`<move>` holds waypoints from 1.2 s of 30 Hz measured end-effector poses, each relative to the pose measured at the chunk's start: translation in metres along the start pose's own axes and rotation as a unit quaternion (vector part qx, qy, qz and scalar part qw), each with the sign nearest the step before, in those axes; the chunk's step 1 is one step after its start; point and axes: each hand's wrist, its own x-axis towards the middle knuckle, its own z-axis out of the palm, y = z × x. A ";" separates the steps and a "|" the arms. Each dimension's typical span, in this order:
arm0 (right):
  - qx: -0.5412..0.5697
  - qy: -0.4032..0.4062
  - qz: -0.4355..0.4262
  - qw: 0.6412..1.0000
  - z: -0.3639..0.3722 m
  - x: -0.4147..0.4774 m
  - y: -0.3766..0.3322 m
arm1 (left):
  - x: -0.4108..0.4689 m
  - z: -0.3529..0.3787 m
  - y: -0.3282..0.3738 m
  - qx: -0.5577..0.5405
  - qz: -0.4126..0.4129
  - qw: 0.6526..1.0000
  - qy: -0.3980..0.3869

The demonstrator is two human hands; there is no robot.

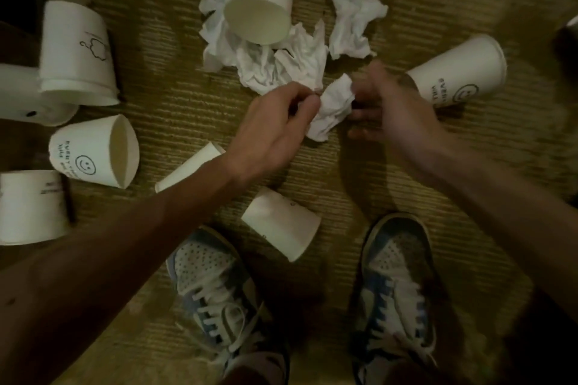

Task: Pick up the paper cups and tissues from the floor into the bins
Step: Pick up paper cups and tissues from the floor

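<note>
Above two sneakers (212, 284) at the frame's bottom, the left hand (275, 128) pinches a crumpled tissue (331, 109) at centre, the blurred right hand (387, 109) just beside it, grip unreadable, before heaped tissues (266, 69) and a top-cropped cup (262, 0).

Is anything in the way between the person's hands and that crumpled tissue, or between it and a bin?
Nothing is: the left hand pinches the crumpled tissue, and the blurred right hand is right beside it. No bin is plainly in view, so that path cannot be judged.
</note>
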 end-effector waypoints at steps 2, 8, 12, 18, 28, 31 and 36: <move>0.029 0.000 0.013 1.000 0.005 -0.003 0.002 | -0.003 0.002 -0.001 -0.054 -0.020 0.998 0.002; 0.159 -0.046 0.032 0.986 0.014 -0.015 -0.009 | -0.009 0.011 0.008 -0.194 -0.046 0.979 0.041; 0.180 -0.065 0.017 0.981 0.011 -0.024 -0.012 | -0.011 0.014 0.023 -0.228 -0.044 0.972 0.043; 0.146 -0.204 0.033 0.967 0.014 -0.029 -0.017 | -0.016 0.016 0.037 -0.228 -0.027 0.972 0.045; -0.446 0.011 -0.293 0.846 -0.018 0.044 -0.053 | -0.005 -0.020 0.021 -0.169 -0.078 0.965 0.185; -0.523 -0.031 -0.266 0.809 -0.006 0.052 -0.050 | 0.002 -0.021 0.018 -0.208 -0.111 0.954 0.185; -0.378 0.013 -0.256 0.890 -0.001 0.048 -0.047 | 0.001 -0.023 0.016 -0.278 -0.149 0.934 0.166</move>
